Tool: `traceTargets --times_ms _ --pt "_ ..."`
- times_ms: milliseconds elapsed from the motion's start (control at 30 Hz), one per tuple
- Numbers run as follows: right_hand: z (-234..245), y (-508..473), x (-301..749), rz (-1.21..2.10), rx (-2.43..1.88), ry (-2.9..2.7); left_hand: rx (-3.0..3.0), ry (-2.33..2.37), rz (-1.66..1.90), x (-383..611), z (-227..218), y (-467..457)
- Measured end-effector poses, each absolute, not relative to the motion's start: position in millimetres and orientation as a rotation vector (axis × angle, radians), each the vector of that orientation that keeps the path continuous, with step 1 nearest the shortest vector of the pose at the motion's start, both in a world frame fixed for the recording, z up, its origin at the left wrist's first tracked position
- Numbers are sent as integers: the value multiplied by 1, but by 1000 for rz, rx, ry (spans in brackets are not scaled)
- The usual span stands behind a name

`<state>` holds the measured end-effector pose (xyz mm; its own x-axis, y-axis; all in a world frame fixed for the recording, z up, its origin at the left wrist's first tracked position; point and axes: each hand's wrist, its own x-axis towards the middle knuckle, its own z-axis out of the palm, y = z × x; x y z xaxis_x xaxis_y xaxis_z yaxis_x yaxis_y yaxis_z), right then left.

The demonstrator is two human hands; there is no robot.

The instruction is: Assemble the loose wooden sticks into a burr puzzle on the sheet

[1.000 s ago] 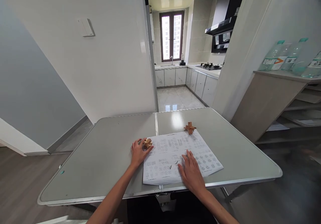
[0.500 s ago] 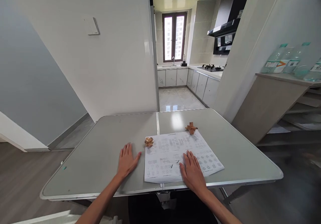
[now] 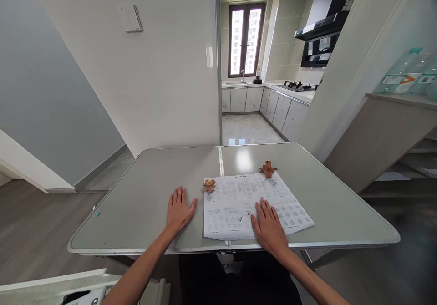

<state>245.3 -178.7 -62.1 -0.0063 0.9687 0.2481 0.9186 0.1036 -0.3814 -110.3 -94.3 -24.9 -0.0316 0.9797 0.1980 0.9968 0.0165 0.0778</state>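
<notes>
My left hand (image 3: 179,210) lies flat on the grey folding table (image 3: 143,205), fingers outstretched, a little left of the paper. Palm down on the lower right part of the printed sheet (image 3: 228,205) rests my right hand (image 3: 269,228), its fingers extended and holding nothing. Small line drawings and two dark check marks show on the sheet. A small wooden burr puzzle (image 3: 209,186) sits on the sheet's upper left corner. Another wooden puzzle (image 3: 268,169), shaped like a cross, stands at the upper right corner. Neither hand touches a puzzle.
A small teal bit (image 3: 98,214) lies near the table's left edge. Plastic bottles (image 3: 398,75) stand on a shelf unit (image 3: 385,132) at the right. Beyond the table are a white wall (image 3: 164,77) and a kitchen with a gas stove (image 3: 297,86).
The camera view has shifted, so the table and sheet appear slightly higher and further right. Both hands keep their places on the table and sheet.
</notes>
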Motion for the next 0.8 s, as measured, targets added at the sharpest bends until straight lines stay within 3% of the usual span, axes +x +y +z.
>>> traceTargets --times_ms 800 --pt "-59 -180 245 92 -1906 -2010 -2062 -2157 -215 -106 -24 -93"
